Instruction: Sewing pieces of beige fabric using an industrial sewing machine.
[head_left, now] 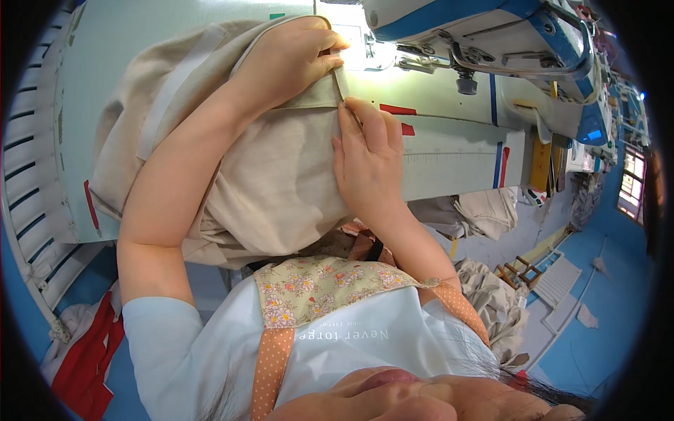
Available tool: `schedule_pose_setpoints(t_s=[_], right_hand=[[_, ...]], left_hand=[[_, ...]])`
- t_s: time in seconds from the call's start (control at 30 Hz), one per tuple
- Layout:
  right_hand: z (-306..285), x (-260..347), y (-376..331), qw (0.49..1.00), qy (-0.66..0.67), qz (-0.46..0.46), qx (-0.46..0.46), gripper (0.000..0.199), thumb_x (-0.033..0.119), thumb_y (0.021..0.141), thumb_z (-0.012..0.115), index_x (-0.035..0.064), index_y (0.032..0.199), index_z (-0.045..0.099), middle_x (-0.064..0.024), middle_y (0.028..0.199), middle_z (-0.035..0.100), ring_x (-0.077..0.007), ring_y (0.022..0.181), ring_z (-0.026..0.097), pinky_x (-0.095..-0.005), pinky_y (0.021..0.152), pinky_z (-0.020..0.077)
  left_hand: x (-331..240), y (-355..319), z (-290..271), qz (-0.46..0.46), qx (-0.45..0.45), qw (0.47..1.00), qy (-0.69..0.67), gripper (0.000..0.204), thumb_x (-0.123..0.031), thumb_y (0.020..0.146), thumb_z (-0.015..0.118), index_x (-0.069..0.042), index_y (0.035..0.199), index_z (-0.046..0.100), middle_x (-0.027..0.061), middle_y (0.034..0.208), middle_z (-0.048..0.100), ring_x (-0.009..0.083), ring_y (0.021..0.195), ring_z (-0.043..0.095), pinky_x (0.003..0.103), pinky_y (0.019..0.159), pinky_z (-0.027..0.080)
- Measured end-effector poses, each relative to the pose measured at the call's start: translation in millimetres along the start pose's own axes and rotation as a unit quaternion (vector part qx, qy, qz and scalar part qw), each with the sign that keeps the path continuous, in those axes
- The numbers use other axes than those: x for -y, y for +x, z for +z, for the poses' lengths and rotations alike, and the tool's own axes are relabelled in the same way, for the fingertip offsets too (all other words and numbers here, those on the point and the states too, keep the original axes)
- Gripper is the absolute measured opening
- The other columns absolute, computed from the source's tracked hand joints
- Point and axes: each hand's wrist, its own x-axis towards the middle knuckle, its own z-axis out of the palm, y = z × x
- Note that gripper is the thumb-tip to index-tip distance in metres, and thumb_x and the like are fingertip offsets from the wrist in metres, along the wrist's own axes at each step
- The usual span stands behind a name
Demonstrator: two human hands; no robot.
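A large piece of beige fabric (pixel 281 175) lies bunched over the sewing table and hangs off its front edge. A pale strip (pixel 179 88) runs along its left part. My left hand (pixel 298 59) pinches the fabric's right edge close to the sewing machine's needle area, thumb against fingers. Nearer to me, my right hand (pixel 370 151) grips the same edge between thumb and curled fingers. Between the two hands the edge looks folded and held straight. The blue and white sewing machine (pixel 484 35) stands just right of my left hand, its presser foot area (pixel 379 55) brightly lit.
The pale green table (pixel 449 151) has a ruler scale and red and blue tape marks. A white slatted rack (pixel 31 182) borders the left side. Heaps of beige cloth (pixel 495 302) lie at the lower right. Red and white cloth (pixel 88 358) sits at the lower left.
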Motion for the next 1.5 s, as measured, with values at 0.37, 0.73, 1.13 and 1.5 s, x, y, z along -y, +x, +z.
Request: schedule_pose_setpoints(t_s=[0.37,0.73,1.13,1.5], right_hand=[[-5,-9,25,0.995,0.074,0.055,0.03,0.017,0.003,0.08,0.069,0.0055,0.096,0.063,-0.0115,0.102,0.065,-0.0323,0.095,0.06,-0.0424,0.079,0.0495],[1,-12,41,0.99,0.031,0.133,0.027,0.019,0.014,0.079,0.076,0.0053,0.086,0.061,-0.0106,0.084,0.062,-0.0313,0.088,0.06,-0.0427,0.08,0.0488],[6,2,37,0.988,0.002,0.149,0.032,0.018,0.011,0.078,0.073,0.005,0.084,0.057,-0.0117,0.076,0.061,-0.0325,0.075,0.062,-0.0443,0.068,0.0508],[16,2,7,0.998,0.006,0.012,-0.066,0.025,0.0,0.077,0.069,0.0071,0.099,0.06,-0.0079,0.081,0.058,-0.0281,0.076,0.059,-0.0414,0.067,0.046]], left_hand=[[-1,-1,7,0.017,-0.032,0.998,0.049,0.021,-0.012,0.084,0.073,-0.006,0.103,0.069,0.0089,0.09,0.063,0.0293,0.084,0.062,0.039,0.076,0.051],[3,-2,6,0.049,-0.03,0.997,0.043,0.017,-0.004,0.083,0.073,-0.004,0.093,0.059,0.0107,0.086,0.062,0.031,0.079,0.062,0.039,0.069,0.05],[4,-1,1,0.058,-0.023,0.998,0.028,0.01,0.001,0.082,0.062,-0.002,0.09,0.056,0.0123,0.088,0.062,0.0325,0.083,0.061,0.04,0.074,0.05],[3,2,-2,-0.016,-0.009,1.0,0.007,0.007,0.004,0.08,0.059,-0.001,0.085,0.058,0.0124,0.083,0.061,0.0302,0.079,0.061,0.039,0.071,0.05]])
